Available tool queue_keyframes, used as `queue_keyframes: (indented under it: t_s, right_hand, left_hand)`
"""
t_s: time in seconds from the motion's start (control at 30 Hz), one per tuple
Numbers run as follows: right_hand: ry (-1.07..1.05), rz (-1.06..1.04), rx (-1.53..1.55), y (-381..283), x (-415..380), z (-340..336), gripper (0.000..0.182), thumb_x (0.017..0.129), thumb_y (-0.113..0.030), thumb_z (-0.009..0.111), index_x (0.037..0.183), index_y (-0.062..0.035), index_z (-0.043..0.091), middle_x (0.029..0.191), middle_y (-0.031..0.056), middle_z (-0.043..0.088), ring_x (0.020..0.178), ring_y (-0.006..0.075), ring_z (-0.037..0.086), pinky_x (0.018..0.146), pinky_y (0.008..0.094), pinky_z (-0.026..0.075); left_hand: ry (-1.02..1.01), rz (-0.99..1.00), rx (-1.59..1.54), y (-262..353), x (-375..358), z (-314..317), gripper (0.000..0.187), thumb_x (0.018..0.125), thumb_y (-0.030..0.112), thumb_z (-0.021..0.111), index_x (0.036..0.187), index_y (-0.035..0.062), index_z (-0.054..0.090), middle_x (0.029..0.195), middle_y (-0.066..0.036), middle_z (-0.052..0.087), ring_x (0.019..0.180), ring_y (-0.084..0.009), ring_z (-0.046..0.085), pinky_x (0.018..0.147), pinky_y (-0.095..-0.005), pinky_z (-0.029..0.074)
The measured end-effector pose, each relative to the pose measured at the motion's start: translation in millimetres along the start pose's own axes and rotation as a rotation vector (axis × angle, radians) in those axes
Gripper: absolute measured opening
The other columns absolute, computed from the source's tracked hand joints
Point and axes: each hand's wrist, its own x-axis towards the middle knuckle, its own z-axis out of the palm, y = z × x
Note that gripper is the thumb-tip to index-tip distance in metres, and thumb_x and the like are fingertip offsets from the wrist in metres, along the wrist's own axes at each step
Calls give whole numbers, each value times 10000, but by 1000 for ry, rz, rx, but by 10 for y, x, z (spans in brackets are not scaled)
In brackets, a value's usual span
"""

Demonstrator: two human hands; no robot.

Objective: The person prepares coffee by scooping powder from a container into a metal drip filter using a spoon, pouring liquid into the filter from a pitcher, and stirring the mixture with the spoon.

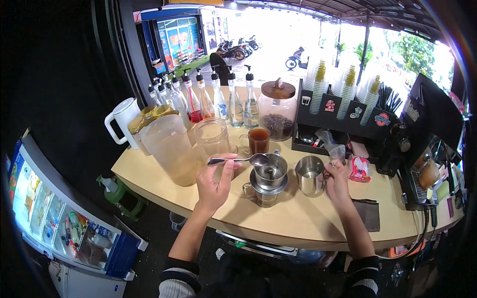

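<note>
My left hand pinches the handle of a metal spoon. Its bowl is over the near-left rim of a steel drip coffee filter. The filter sits on top of a glass mug, and I cannot make out clearly what it contains. My right hand grips the handle of a steel milk pitcher just right of the filter; the pitcher is upright. Behind the filter stands a glass mug of brown drink. A wide clear jar is beyond my left hand.
A frosted plastic pitcher stands left, near a white jug. Pump bottles line the back beside a wooden-lidded jar. Right are a black cup holder, a pink-red packet, a dark folded cloth and a coffee machine.
</note>
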Motion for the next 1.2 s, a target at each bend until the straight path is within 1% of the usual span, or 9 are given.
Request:
queue_keyframes:
  t_s: [0.07, 0.17, 0.43, 0.5, 0.57, 0.67, 0.93, 1.0, 1.2]
  right_hand:
    - [-6, 15, 31, 248, 38, -147, 180, 889, -40, 599, 777, -94, 468, 670, 1, 502, 585, 89, 483, 548, 261, 460]
    - [0, 57, 72, 380, -11, -168, 198, 885, -41, 604, 763, -97, 460, 662, 0, 482, 572, 95, 461, 557, 277, 466]
    - [31, 13, 196, 782, 2, -206, 202, 917, -80, 555, 747, -77, 445, 671, 33, 485, 598, 163, 521, 579, 302, 448]
    - [38, -27, 117, 901, 24, -284, 203, 928, -92, 553, 754, -79, 451, 685, 30, 496, 633, 153, 522, 628, 304, 447]
    - [43, -30, 103, 913, -20, -259, 202, 932, -99, 554, 757, -83, 455, 690, 26, 500, 647, 143, 518, 650, 297, 437]
    - [35, -31, 80, 840, -107, -184, 199, 939, -108, 556, 763, -91, 463, 703, 17, 510, 674, 122, 507, 682, 280, 414]
    - [8, -33, 64, 705, -199, -106, 172, 930, -88, 565, 790, -83, 466, 708, 34, 545, 698, 156, 581, 702, 281, 432]
    - [20, -32, 29, 655, -226, -62, 187, 938, -136, 573, 789, -103, 464, 710, -6, 488, 702, 96, 489, 709, 260, 396]
    - [67, -29, -46, 761, -179, -113, 125, 943, -139, 554, 847, -88, 491, 752, -6, 496, 720, 91, 498, 735, 262, 418]
  left_hand:
    - [-13, -45, -21, 15, -38, -7, 172, 959, 113, 535, 1000, -34, 614, 923, -118, 666, 792, -168, 665, 761, -287, 494]
    - [131, -17, -92, -103, -128, 39, 134, 943, 105, 556, 991, -9, 609, 826, -100, 692, 761, -147, 661, 728, -277, 492]
    - [305, -187, -93, -362, -592, -165, 120, 946, 83, 546, 998, -23, 569, 865, -135, 687, 803, -175, 663, 805, -294, 484]
    - [132, -185, 197, -395, -648, -169, 110, 933, 74, 561, 986, -17, 589, 864, -146, 689, 794, -174, 667, 805, -277, 480]
    - [96, -172, 202, -592, -717, -84, 105, 898, 55, 592, 985, 0, 612, 873, -138, 681, 800, -218, 658, 797, -305, 480]
    - [-159, -25, 390, -685, -775, 54, 189, 827, 34, 627, 1017, 37, 629, 896, -114, 645, 869, -321, 590, 803, -413, 456]
    - [-376, 106, 488, -903, -846, 155, 274, 756, 22, 637, 1031, 32, 628, 950, -102, 636, 915, -283, 590, 879, -401, 436]
    - [-399, 131, 489, -944, -866, 148, 279, 754, 25, 637, 1033, 29, 626, 965, -99, 634, 927, -279, 589, 897, -402, 431]
    - [-532, 49, 469, -1036, -889, 127, 273, 769, 23, 612, 1041, 20, 619, 1060, -115, 613, 997, -288, 567, 927, -408, 416]
